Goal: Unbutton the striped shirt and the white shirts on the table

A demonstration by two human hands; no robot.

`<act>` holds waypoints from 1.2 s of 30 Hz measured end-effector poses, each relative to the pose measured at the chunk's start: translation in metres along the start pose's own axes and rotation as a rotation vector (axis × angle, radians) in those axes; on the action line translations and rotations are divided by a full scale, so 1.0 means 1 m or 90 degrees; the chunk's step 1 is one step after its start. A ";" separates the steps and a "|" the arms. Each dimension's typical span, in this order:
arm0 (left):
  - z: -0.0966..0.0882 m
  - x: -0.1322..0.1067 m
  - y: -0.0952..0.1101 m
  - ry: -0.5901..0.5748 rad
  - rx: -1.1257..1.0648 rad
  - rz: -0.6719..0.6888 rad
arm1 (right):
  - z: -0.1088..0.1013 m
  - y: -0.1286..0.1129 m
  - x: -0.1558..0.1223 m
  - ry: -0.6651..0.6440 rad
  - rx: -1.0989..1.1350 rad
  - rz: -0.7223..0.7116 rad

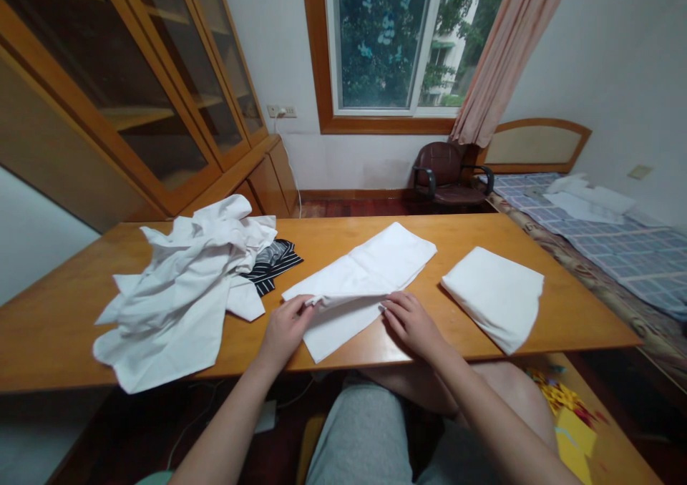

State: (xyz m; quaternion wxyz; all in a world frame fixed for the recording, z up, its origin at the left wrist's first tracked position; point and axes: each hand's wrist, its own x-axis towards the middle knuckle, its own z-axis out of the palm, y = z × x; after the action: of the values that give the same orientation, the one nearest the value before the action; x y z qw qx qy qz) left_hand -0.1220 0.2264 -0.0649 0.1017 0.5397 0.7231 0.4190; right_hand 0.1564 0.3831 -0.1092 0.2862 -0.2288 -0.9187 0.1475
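middle cloth (370, 260): on the desk (472, 229), white, its fold lifted
left hand (283, 325): fingers pinching the fold's left end
right hand (412, 320): fingers pinching the same fold farther right
folded cloth (497, 292): on the desk, right of both hands
white pile (187, 274): crumpled, at left, partly over a striped cloth (279, 260)
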 end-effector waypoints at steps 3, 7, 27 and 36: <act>-0.006 0.017 0.013 0.092 -0.089 -0.091 | 0.004 -0.007 0.003 -0.019 -0.031 0.001; -0.011 0.041 0.019 0.187 -0.257 -0.121 | 0.013 -0.012 0.007 -0.075 -0.057 0.000; -0.029 0.034 0.005 0.089 -0.286 -0.055 | 0.010 -0.005 0.008 -0.111 -0.060 0.051; -0.014 -0.009 0.001 -0.205 -0.082 0.237 | 0.004 -0.003 0.016 -0.123 -0.095 0.118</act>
State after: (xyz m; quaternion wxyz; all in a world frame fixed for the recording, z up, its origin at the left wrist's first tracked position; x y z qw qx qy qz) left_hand -0.1261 0.2114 -0.0577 0.1707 0.7157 0.5577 0.3843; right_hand 0.1411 0.3877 -0.1040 0.1636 -0.3179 -0.9254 0.1256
